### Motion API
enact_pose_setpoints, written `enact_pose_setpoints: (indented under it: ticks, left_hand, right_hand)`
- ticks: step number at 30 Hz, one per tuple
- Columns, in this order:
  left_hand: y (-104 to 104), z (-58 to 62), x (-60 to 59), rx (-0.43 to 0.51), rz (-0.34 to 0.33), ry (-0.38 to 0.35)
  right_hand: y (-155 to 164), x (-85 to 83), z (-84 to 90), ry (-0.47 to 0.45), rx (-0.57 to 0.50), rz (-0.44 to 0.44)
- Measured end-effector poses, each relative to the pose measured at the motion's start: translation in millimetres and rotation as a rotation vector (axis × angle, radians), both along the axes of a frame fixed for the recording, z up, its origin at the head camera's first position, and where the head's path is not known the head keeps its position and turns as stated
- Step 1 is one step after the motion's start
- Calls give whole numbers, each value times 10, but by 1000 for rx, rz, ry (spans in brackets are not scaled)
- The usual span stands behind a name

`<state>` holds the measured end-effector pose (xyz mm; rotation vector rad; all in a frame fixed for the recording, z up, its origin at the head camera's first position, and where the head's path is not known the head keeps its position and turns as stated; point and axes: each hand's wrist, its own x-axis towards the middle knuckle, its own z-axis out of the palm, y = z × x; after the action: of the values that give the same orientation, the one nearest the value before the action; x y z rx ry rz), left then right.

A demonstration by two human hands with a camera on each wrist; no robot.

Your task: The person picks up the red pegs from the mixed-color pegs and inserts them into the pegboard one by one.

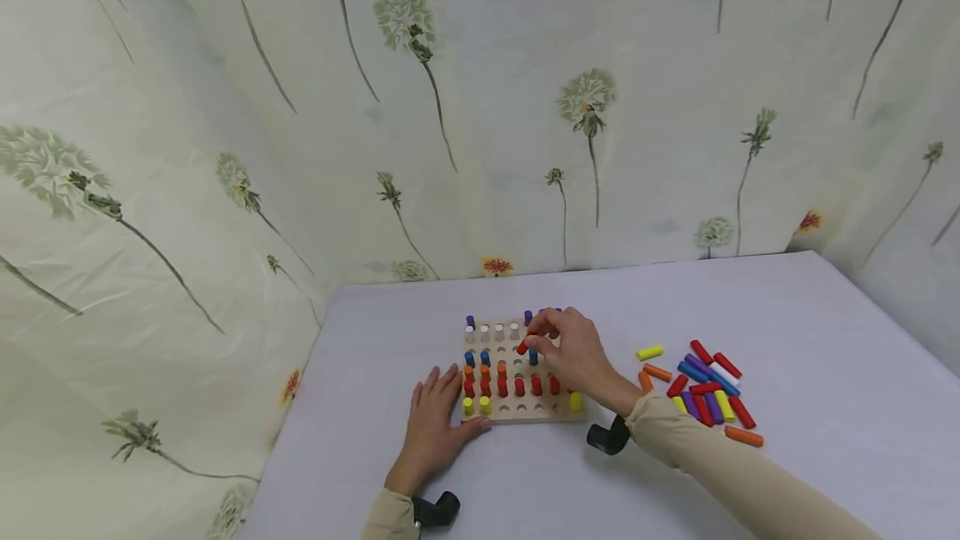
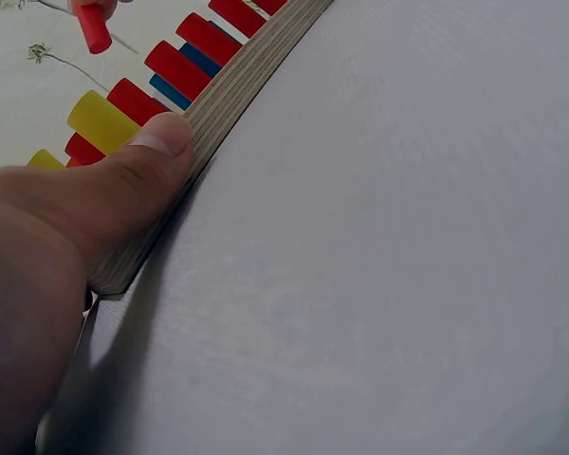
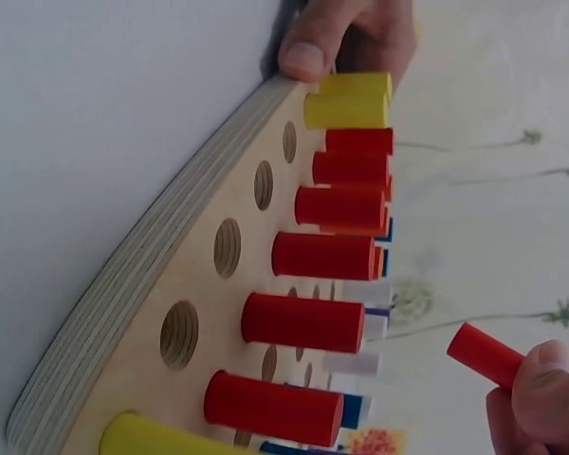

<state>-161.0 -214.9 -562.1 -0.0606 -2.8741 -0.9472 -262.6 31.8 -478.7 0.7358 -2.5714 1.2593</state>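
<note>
- Peg [image 3: 484, 354], red, smooth, plainly cylindrical, flat at the free end; alike in colour and shape to the red pegs [image 3: 303, 322] standing in a row below.
- Held in the right hand [image 1: 572, 348], pinched narrowly between thumb and fingertips; tilted, free end pointing down, apart from the board.
- Poised above the pegboard [image 3: 194, 284], towards the back half, near an upright blue peg [image 1: 533, 357] in the head view.
- Left hand [image 1: 431, 432] spread wide, with fingers along the left side of the pegboard and thumb against the front edge, just beside two yellow pegs [image 1: 485, 406].
- Pale wood, drilled with round holes, striped in layers along the front edge; purple at the back, then white, blue, orange, red and yellow towards the front.
- Four open holes in the front row, between the yellow pegs on the left and a single one on the right.
- Worktop [image 1: 360, 373] with a far edge close to the flower-printed cloth [image 1: 510, 123]; slanting left edge well apart from the left hand.
- Room to move: smooth, pale stretches in front of the pegboard, behind it and left of the left hand.
- Less room to the right: crossed by the sleeve [image 1: 720, 465], then scattered with loose pegs [image 1: 744, 437] in mixed colours, many touching.
</note>
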Motion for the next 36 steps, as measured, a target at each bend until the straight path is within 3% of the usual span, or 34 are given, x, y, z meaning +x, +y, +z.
enact_pose_setpoints:
  ticks: [20, 36]
  left_hand:
    - [-12, 11, -3, -18, 0, -10]
    - [-32, 27, 3, -17, 0, -23]
  right_hand:
    - [-223, -29, 19, -16, 52, 50]
    - [-524, -188, 32, -65, 107, 104]
